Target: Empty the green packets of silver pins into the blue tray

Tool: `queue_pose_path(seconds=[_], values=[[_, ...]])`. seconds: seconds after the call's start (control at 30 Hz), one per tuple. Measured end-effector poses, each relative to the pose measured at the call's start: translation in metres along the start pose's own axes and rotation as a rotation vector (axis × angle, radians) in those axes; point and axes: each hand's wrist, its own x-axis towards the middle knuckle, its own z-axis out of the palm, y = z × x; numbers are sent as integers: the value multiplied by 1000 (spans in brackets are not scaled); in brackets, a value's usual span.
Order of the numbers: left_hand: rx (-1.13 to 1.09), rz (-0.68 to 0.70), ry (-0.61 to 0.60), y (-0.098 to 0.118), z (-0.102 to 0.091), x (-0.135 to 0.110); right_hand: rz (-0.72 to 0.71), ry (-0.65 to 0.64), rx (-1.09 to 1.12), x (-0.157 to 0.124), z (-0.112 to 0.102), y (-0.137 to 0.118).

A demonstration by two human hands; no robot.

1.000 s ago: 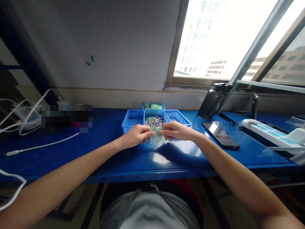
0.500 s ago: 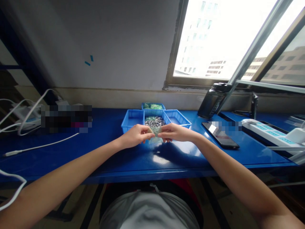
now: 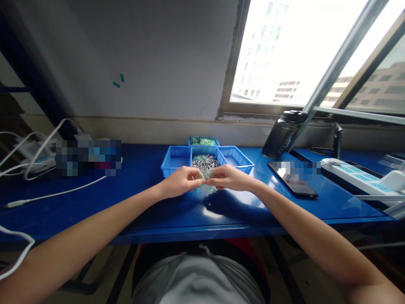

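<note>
My left hand (image 3: 183, 180) and my right hand (image 3: 228, 177) meet above the table, thumbs and fingers closed on a small clear plastic bag (image 3: 207, 174). The bag looks pale green, and part of it hangs below my fingers; what it holds, if anything, I cannot make out. Just behind it, the middle blue bin (image 3: 205, 149) holds a heap of small shiny metal pieces (image 3: 206, 162). A left blue bin (image 3: 176, 157) and a right blue bin (image 3: 236, 155) flank it. At the back, another blue bin (image 3: 193, 138) contains green plastic packets (image 3: 207, 142).
On the right lie a phone (image 3: 292, 179) and a white power strip (image 3: 356, 175). A black bottle (image 3: 282, 133) leans near the window. White cables (image 3: 68, 193) cross the left side of the blue table (image 3: 142, 215), beside a blurred-out patch.
My right hand has shifted slightly left, bringing its fingertips against those of my left hand at the bag. My left hand has barely moved.
</note>
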Motion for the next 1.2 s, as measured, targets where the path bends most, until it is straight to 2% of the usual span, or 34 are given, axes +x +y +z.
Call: queue_pose_path(seconds=[0.53,0.77,1.2], values=[[-7,-5,15,1,-2,0,-9,-16,92,-1,-3,0],[-30,-12,23,-3,-1,2,47,-119,68,-3,-10,-1],[-114,-64,65,-1,-3,1,3,106,-19,-3,-12,-3]])
